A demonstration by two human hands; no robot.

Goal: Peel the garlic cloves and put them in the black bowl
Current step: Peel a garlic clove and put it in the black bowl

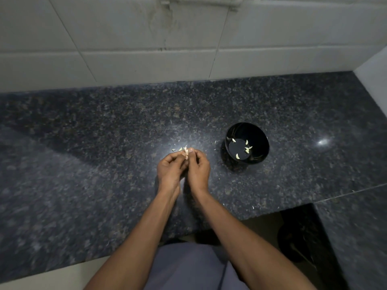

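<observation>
My left hand (170, 168) and my right hand (199, 167) meet over the middle of the dark granite counter. Together their fingertips pinch a small pale garlic clove (186, 156). A few more cloves and bits of skin (179, 149) lie on the counter just beyond my fingers. The black bowl (257, 130) stands to the right of my hands. Several peeled cloves (247, 150) lie on its bottom.
The speckled granite counter (104, 143) runs wide to the left and right, backed by a white tiled wall (146, 49). A side wall closes the far right. The counter's front edge steps back at the lower right, above a dark opening (297, 237).
</observation>
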